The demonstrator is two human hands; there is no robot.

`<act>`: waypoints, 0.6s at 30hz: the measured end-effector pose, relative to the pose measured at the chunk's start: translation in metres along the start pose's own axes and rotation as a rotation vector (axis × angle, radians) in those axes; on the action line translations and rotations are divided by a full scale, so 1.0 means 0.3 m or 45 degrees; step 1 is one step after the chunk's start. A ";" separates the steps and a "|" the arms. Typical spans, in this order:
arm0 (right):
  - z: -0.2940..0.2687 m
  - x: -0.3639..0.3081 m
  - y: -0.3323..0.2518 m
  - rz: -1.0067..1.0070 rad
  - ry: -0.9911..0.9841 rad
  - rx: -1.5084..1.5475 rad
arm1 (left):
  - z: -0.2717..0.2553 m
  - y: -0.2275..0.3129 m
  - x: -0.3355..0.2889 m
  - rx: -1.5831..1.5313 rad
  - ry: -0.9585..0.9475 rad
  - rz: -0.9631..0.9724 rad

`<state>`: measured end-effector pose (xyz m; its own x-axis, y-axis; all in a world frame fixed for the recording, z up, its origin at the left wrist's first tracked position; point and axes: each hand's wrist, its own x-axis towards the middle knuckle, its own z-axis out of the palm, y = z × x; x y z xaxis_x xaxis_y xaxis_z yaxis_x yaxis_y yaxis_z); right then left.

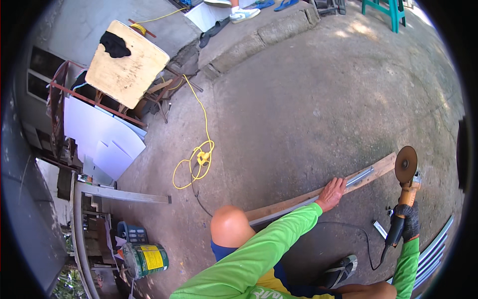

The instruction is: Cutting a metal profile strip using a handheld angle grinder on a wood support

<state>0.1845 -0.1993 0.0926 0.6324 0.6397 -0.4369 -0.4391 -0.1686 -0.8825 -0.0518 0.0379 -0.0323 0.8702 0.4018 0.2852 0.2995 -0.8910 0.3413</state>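
A long wooden plank (387,165) lies on the concrete floor, slanting up to the right from beside my knee. Along it rests a thin silvery metal channel (362,174). My left hand (332,194), bare, has its fingers curled over the channel, holding it against the plank. In a dark knit glove, my right hand (411,219) grips the handle of an orange and black angle grinder (409,193). The grinder points upward, and its brown cutting disc (406,164) is just right of the plank's far end, apart from the channel.
A short metal offcut (380,229) lies near the grinder's black cord (367,234). Several metal channels (434,255) lie at lower right. A yellow extension cord (211,145) coils left of centre. A bucket (149,260), a wooden-topped table (134,74) and a concrete step (259,42) stand around.
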 end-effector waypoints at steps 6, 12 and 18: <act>-0.024 -0.002 0.029 0.066 -0.082 0.198 | 0.010 0.080 0.013 0.044 -0.019 0.024; 0.001 -0.027 0.055 0.066 -0.152 0.326 | 0.035 0.034 0.012 0.042 0.036 -0.006; -0.033 -0.064 0.100 0.023 -0.111 0.484 | 0.041 -0.039 0.040 -0.015 0.008 -0.028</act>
<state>0.1655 -0.2241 0.0727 0.5732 0.7031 -0.4209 -0.6651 0.0992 -0.7401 -0.0402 0.0505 -0.0438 0.8610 0.4227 0.2830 0.3141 -0.8794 0.3579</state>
